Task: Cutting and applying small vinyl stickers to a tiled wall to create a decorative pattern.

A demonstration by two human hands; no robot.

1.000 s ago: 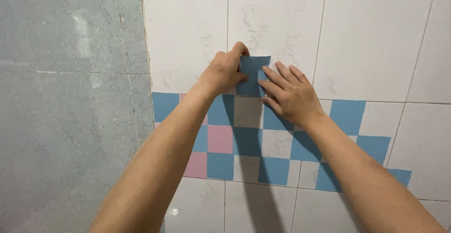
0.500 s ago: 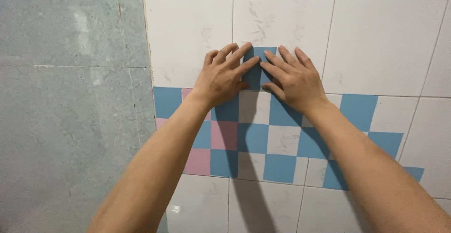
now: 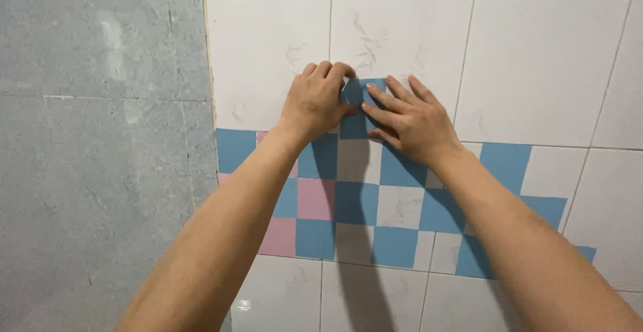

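The left hand (image 3: 316, 101) curls its fingers over the upper left corner of a blue square sticker (image 3: 356, 108), just above centre of the frame. The right hand (image 3: 408, 119) lies flat, fingers spread, pressing the sticker's right side to the white tiled wall (image 3: 536, 51). Below lies a checkered band of blue and pink squares (image 3: 355, 201); grey wall (image 3: 100, 171) fills the left. Risk: uneven pressure may trap a bubble or crease; a slip of either hand may skew the square against the row beneath.

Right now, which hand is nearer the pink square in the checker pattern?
Left. The left hand is up-left of the pink square, closer above it; the right hand sits further right, pressing the blue sticker.
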